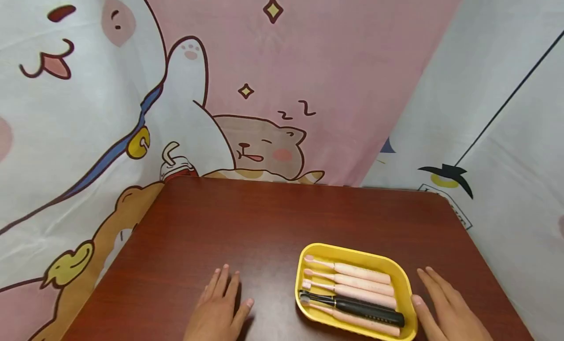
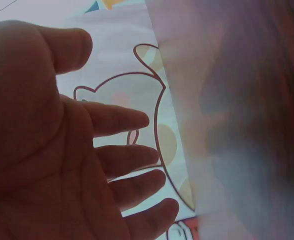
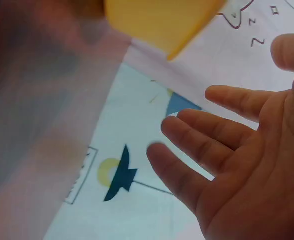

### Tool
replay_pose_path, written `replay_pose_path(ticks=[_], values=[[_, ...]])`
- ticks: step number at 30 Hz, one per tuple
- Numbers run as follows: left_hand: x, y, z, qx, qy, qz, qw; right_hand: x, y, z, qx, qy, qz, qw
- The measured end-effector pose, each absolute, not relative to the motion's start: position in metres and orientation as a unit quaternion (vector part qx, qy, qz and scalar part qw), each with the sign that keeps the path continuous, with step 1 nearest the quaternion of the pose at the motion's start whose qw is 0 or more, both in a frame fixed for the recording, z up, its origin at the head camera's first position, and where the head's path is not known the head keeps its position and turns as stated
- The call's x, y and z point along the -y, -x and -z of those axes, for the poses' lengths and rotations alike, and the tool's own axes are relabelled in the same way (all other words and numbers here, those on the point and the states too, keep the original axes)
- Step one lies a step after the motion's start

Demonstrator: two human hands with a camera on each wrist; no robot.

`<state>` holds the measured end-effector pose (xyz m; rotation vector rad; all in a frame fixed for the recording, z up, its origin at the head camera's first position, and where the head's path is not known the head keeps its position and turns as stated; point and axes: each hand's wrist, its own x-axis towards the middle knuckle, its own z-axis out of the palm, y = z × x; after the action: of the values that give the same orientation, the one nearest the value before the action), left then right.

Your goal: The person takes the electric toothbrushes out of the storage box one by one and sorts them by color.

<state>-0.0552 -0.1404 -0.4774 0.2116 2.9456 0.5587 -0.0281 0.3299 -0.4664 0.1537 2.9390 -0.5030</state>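
Note:
A yellow tray (image 1: 354,255) stands near the table's front edge, right of the middle. Inside lie several pink electric toothbrushes (image 1: 363,272) side by side, and a black electric toothbrush (image 1: 370,309) rests among them, partly over the front pink one. My left hand (image 1: 219,306) is over the table left of the tray, apart from it, fingers extended and holding nothing. Just right of the tray is my right hand (image 1: 449,309), fingers extended, with its thumb close to the rim; whether it touches I cannot tell. Both palms, in the wrist views, hold nothing.
The dark red-brown wooden table (image 1: 264,218) reaches back to a cartoon-printed cloth (image 1: 343,86), which hangs behind it and along both sides. In the right wrist view, part of the yellow tray (image 3: 157,22) shows at the top.

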Motion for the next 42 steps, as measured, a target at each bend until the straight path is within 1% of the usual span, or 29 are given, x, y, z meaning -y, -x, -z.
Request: replay_pose_path(ticks=[4,9,12,14,16,19,21,23,28,31,35,39,42], values=[[0.137,0.057,0.476,-0.967,-0.082,-0.224,0.090,-0.318,0.032,0.449,-0.984,-0.038,0.160,0.063],[0.130,0.059,0.474,-0.957,-0.097,-0.251,0.107,-0.304,0.038,0.434,-0.984,-0.027,0.158,0.083],[0.127,0.061,0.472,-0.949,-0.101,-0.271,0.125,-0.295,0.043,0.428,-0.983,-0.004,0.168,0.069],[0.124,0.062,0.470,-0.944,-0.106,-0.283,0.135,-0.290,0.046,0.426,-0.983,0.016,0.176,0.048],[0.122,0.063,0.470,-0.940,-0.117,-0.292,0.131,-0.286,0.048,0.424,-0.982,0.033,0.183,0.031],[0.119,0.062,0.471,-0.938,-0.138,-0.300,0.108,-0.281,0.050,0.423,-0.981,0.043,0.189,0.030],[0.117,0.062,0.473,-0.934,-0.149,-0.311,0.097,-0.279,0.052,0.422,-0.979,0.039,0.192,0.047],[0.115,0.061,0.474,-0.923,-0.156,-0.336,0.100,-0.277,0.055,0.421,-0.977,0.038,0.198,0.070],[0.109,0.064,0.477,-0.870,-0.145,-0.446,0.150,-0.273,0.061,0.418,-0.964,0.039,0.230,0.124],[0.106,0.067,0.479,-0.837,-0.137,-0.500,0.173,-0.271,0.064,0.417,-0.958,0.052,0.248,0.136],[0.102,0.068,0.482,-0.777,-0.130,-0.582,0.200,-0.269,0.067,0.417,-0.948,0.094,0.273,0.135],[0.095,0.067,0.483,-0.704,-0.101,-0.663,0.233,-0.268,0.070,0.418,-0.939,0.103,0.286,0.161],[0.091,0.066,0.483,-0.674,-0.082,-0.692,0.245,-0.267,0.073,0.418,-0.935,0.113,0.287,0.176]])
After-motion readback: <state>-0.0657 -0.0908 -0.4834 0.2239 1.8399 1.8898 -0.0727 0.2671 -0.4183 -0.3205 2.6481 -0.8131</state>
